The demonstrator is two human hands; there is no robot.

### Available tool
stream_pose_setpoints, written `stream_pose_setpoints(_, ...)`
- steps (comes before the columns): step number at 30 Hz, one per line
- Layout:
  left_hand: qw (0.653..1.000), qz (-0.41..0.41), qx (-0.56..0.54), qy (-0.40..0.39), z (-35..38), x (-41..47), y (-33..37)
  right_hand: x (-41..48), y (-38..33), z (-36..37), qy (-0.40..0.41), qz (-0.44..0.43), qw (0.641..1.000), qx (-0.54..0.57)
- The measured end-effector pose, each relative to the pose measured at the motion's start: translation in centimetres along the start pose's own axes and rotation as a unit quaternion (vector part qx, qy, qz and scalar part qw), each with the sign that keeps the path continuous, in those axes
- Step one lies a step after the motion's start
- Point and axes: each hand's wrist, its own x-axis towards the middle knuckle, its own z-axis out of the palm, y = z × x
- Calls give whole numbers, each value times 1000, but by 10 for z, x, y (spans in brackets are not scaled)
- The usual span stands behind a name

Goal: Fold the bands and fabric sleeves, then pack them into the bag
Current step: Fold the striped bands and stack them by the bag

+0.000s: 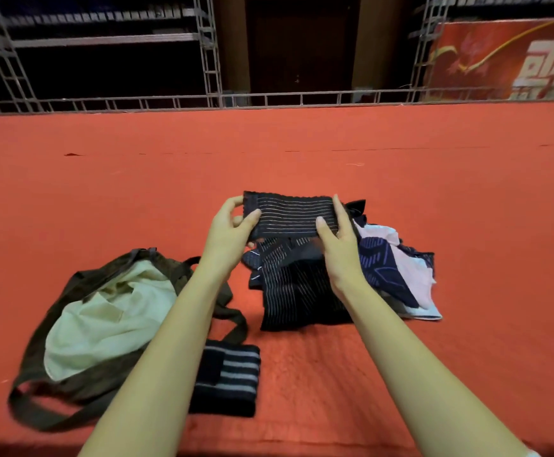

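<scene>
bag (71, 389) lies open, left, on red carpet (302, 153) | folded band (236, 380) just beside it | left hand (228, 234) pinches striped band (292, 214) end, raised | right hand (338, 240) grips other end | fabric sleeves (401, 268) heaped right

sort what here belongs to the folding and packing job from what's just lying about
Belongs to the job:
- black striped band, held by left hand and right hand
- loose striped bands
- navy and pink sleeves
- folded grey-striped band
- bag, lying open

Just there:
- red carpet
- metal truss
- red banner
- dark door
</scene>
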Motion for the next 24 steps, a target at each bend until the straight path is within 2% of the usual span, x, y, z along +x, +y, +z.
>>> stream_pose_setpoints(5,1000,-4,12,12,8,-37,-10,-30,-13,-61,55,-30,996,-62)
stream_pose_setpoints(12,994,-78,50,-55,66,-90,-63,-85,5,-160,97,-6,984,-147)
stream_pose_setpoints(16,987,-130,75,-48,88,-112,-101,-112,18,-211,139,8,975,-173)
stream_pose_setpoints(20,976,-128,156,-85,107,-135,-125,-129,27,-259,167,41,960,-220)
stream_pose_setpoints(24,975,-138,168,-45,110,-138,-132,-134,31,-272,198,57,953,-221)
